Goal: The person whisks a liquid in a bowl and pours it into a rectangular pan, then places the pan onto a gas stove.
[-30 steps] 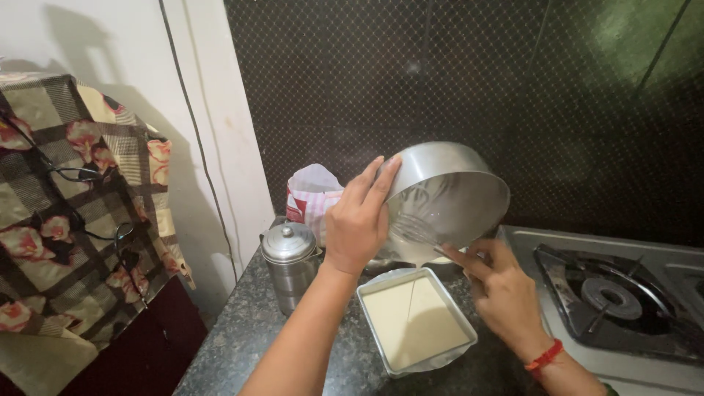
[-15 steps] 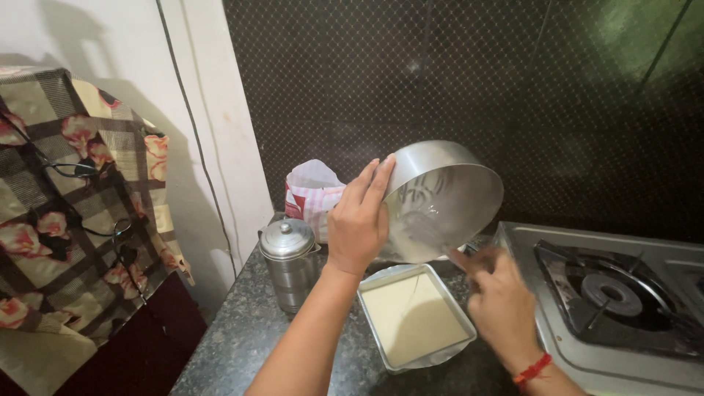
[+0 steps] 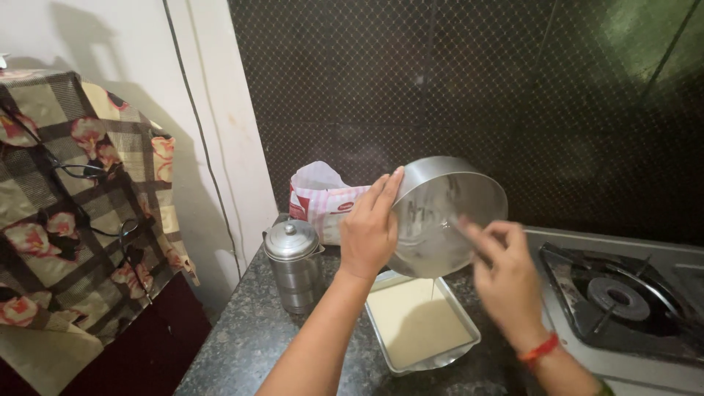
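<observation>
My left hand (image 3: pixel 371 226) grips the bottom of a round steel pot (image 3: pixel 444 215), tipped on its side with its mouth facing me. A thin stream of pale batter runs from the pot's lower rim into a rectangular metal tray (image 3: pixel 420 320) on the dark stone counter. The tray holds a smooth layer of cream-coloured batter. My right hand (image 3: pixel 504 277), blurred and with a red thread at the wrist, reaches into the pot's mouth with a thin utensil that is hard to make out.
A lidded steel canister (image 3: pixel 293 265) stands left of the tray. A white and red bag (image 3: pixel 325 199) leans against the dark tiled wall. A gas stove (image 3: pixel 623 302) sits to the right. A patterned cloth (image 3: pixel 81 198) covers something at the left.
The pot has tipped a little further and my right hand has moved up into its mouth. The view has shifted slightly right.
</observation>
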